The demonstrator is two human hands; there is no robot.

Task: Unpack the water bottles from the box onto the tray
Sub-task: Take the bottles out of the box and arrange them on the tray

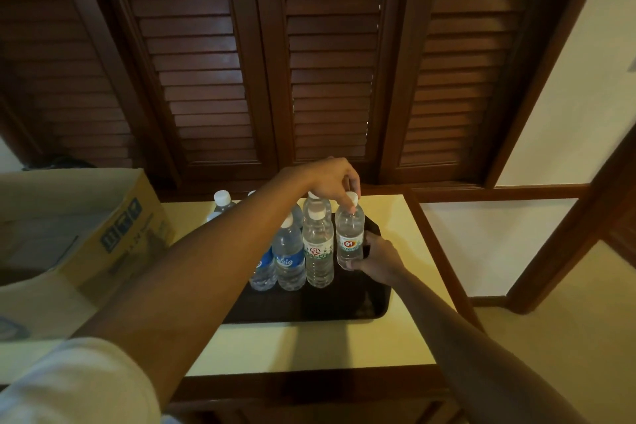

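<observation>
At the far left, an open cardboard box (86,227) was seen standing on the cream-topped bench (309,348), its printed side turned toward the tray. Just right of the box, two white-capped bottles (223,201) were partly hidden behind the left forearm. A dark tray (344,306) was set on the bench in the middle, and several water bottles were stood upright on it in a close row: two blue-labelled bottles (290,256), then a clear bottle with a green and white label (318,253), with another bottle's cap seen behind it. At the right end of the row, a bottle with a red and white label (350,234) was held upright over the tray's right side; whether its base touched the tray could not be told. Its white cap was pinched from above by the left hand (332,179), the fingers (352,203) curled down around it. Its lower body was gripped from the right by the right hand (378,258), the fingers wrapped round it. Behind everything, dark wooden louvred shutters (309,62) were seen.
</observation>
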